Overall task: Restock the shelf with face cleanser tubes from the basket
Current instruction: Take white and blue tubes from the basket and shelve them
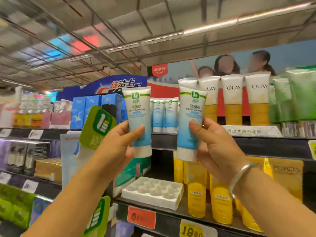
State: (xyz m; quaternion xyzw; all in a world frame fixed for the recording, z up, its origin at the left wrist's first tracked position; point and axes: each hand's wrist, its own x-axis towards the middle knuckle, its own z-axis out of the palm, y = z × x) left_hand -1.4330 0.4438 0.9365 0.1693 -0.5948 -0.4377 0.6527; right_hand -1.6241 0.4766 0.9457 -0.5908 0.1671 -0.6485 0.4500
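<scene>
I hold up two white-and-blue face cleanser tubes in front of the top shelf (164, 139). My left hand (118, 144) grips the left tube (138, 117) by its lower half, cap end down. My right hand (217, 147) grips the right tube (190, 120) the same way, thumb across its front. Both tubes stand upright. Between them, further back on the shelf, a few matching cleanser tubes (164, 113) stand in a row. The basket is out of view.
White-and-orange Olay tubes (233, 98) and green packs (294, 96) stand on the shelf to the right. Blue boxes (89, 110) are at the left. On the shelf below sit a white plastic tray (153, 190) and yellow bottles (220, 202). A green sign (97, 127) juts out.
</scene>
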